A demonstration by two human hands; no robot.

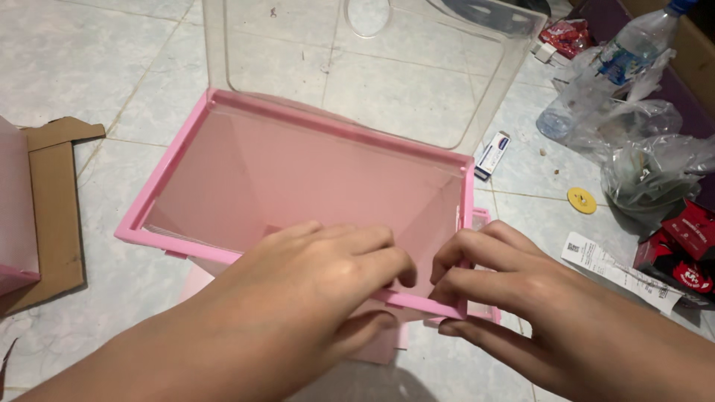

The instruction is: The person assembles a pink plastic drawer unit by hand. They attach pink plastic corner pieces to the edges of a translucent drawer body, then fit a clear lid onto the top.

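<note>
Head view, looking down at a tiled floor point(89, 52). A pink box point(246, 171) with translucent pink walls stands open-topped at centre, its pink frame forming the rim; a clear plastic lid point(357, 67) rises upright from the far edge, with a rounded cut-out near its top. The person's left hand point(328, 264) lies over the near rim of the box, fingers curled down inside and thumb under the outer edge, so that the hand is closed on the frame; the right hand point(484, 275) is at the near right corner of the same rim, fingers bent and pinching the corner from the right, thumb below; the two hands are just beside each other, fingertips nearly touching. Whether the box rests on the floor or is lifted cannot be told.

To the left, a flat piece of brown cardboard point(56, 208) lies on the floor, with another pink panel point(15, 216) at the left edge, partly cut off. To the right of the box: a small white and blue packet point(492, 154) just beside the far right corner; a yellow disc point(582, 200); a long paper receipt point(618, 272) near the right hand; crumpled clear plastic bags point(640, 156); a clear plastic bottle point(618, 59) lying among them; red cartons point(681, 249) at the right edge.
</note>
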